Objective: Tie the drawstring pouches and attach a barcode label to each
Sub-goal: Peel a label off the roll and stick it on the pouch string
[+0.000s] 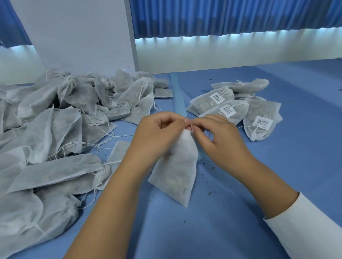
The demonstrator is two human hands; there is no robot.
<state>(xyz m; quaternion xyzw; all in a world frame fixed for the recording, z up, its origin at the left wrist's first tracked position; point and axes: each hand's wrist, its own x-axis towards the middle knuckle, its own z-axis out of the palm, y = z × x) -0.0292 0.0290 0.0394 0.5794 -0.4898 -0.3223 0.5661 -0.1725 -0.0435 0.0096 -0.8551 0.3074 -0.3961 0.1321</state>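
L hand [158, 134] & R hand [216, 134] both pinch string at top of pouch [176, 173]; labelled pouches [235, 107] right, unlabelled pile [55, 126] left.

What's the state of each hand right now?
Left hand: closed, fingers pinching the pouch at its gathered mouth.
Right hand: closed, pinching at the same pouch mouth; the string itself is hard to make out.

The middle pouch [177, 175] is thin white non-woven cloth, matt and faintly fuzzy, half see-through over a grainy filling. The heaped pouches [46, 127] are the same fabric, with thin white cord drawstrings [124, 135]. The barcode labels [262, 122] are smooth white paper. The counter [299, 171] wears matt blue cloth, lightly creased. The curtains [229, 9] are pleated blue fabric.
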